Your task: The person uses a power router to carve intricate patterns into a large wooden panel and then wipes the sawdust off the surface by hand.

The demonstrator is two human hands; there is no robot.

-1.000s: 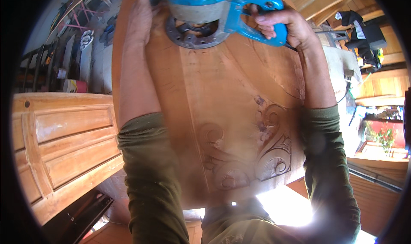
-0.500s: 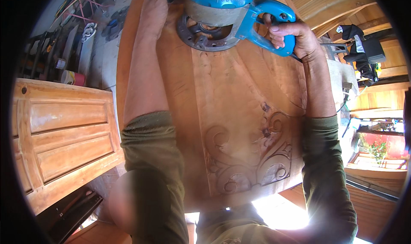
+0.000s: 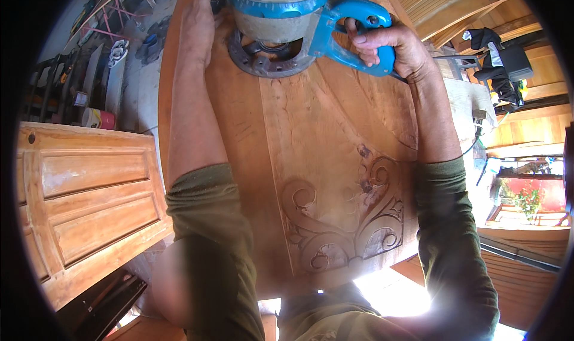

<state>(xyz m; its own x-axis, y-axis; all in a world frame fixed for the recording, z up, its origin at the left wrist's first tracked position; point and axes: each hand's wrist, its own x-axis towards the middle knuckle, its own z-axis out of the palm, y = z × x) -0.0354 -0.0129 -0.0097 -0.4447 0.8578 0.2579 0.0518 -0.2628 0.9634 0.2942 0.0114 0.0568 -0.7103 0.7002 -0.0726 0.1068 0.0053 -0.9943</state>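
A router (image 3: 278, 18) with a blue and grey metal body and a round open base rests on a wooden panel (image 3: 239, 126). My right hand (image 3: 391, 45) is closed round its blue loop handle, fingers through the opening. At the far left of the tool my left hand (image 3: 197, 27) is against its dark side knob (image 3: 219, 0); the top edge of the picture cuts off part of its fingers. Nearer to me, the panel carries carved scrolls (image 3: 335, 245) with dark marks beside them. The router's top is out of the picture.
On the left lies a panelled wooden door (image 3: 95, 185). A pink and white tub (image 3: 98, 118) stands beyond it. To the right are dark cloths and a black box (image 3: 515, 63), a cable (image 3: 476, 135) and stacked wooden pieces (image 3: 472, 9). Strong light glares near my body.
The router has shifted left and slightly nearer to me, with both hands moving along with it. The view has also shifted a little.
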